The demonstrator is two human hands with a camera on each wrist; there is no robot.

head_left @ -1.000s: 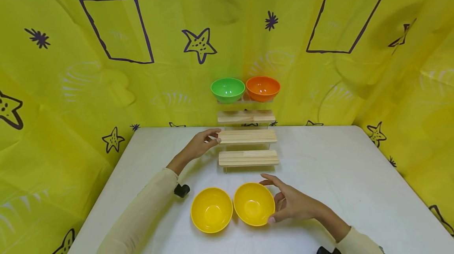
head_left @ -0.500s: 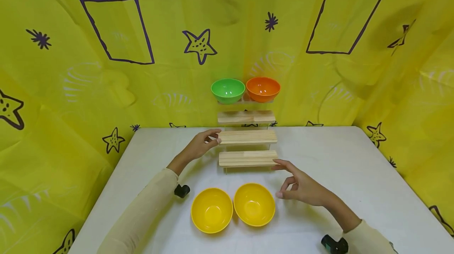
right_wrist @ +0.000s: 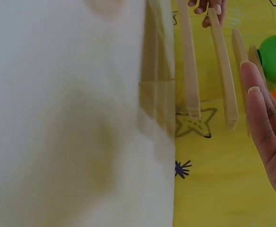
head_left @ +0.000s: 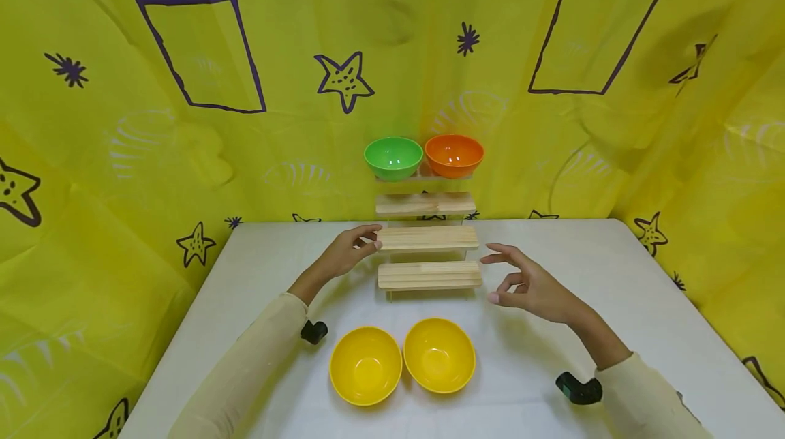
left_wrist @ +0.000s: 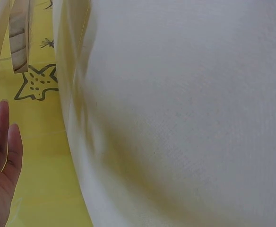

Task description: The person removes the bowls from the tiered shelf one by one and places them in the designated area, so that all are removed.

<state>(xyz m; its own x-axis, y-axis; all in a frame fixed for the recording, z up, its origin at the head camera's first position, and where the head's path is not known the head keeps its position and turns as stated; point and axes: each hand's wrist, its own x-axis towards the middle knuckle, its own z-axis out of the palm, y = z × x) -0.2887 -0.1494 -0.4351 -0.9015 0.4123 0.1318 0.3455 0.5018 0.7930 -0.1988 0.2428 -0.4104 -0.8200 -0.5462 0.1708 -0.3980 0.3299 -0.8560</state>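
A stepped wooden display stand (head_left: 427, 240) stands mid-table, with bare planks on its lower steps. My left hand (head_left: 343, 250) holds the left end of the second plank from the front, thumb at its front edge. In the left wrist view, the fingers (left_wrist: 1, 127) meet the plank's end. To the right of the stand, my right hand (head_left: 532, 287) is held in the air with fingers parted and nothing in them. On the top step sit a green bowl (head_left: 394, 158) and an orange bowl (head_left: 454, 156). Two yellow bowls, the left one (head_left: 366, 366) and the right one (head_left: 439, 356), rest in front.
White cloth covers the table (head_left: 288, 391). A yellow patterned curtain (head_left: 405, 78) hangs close behind the stand and along both sides. Dark wrist cameras, the left (head_left: 315, 332) and the right (head_left: 579, 388), jut out beside the sleeves.
My right hand has left the right-hand yellow bowl and moved forward and right, beside the stand's right end. The left hand and the bowls have stayed put.
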